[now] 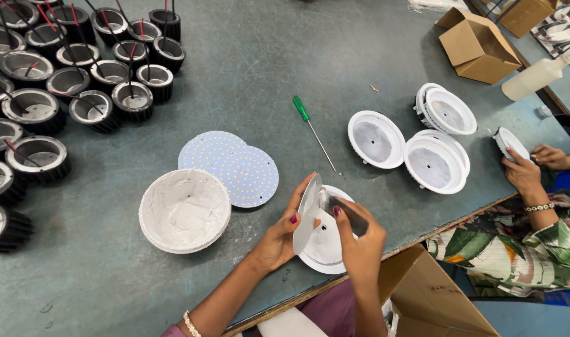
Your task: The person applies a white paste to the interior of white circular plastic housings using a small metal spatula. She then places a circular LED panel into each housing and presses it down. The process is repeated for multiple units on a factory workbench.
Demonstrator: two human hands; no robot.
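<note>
Left hand fingers pinch the round disc upright at lower centre; right hand fingers grip a spreader against it. Best keep the disc steady over the white housing, spreading thinly.

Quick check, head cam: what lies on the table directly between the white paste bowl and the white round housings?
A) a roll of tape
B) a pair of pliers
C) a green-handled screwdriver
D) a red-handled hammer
C: a green-handled screwdriver lies on the grey table, shaft pointing toward the person, between the paste bowl with the LED discs and the white round housings.
</note>
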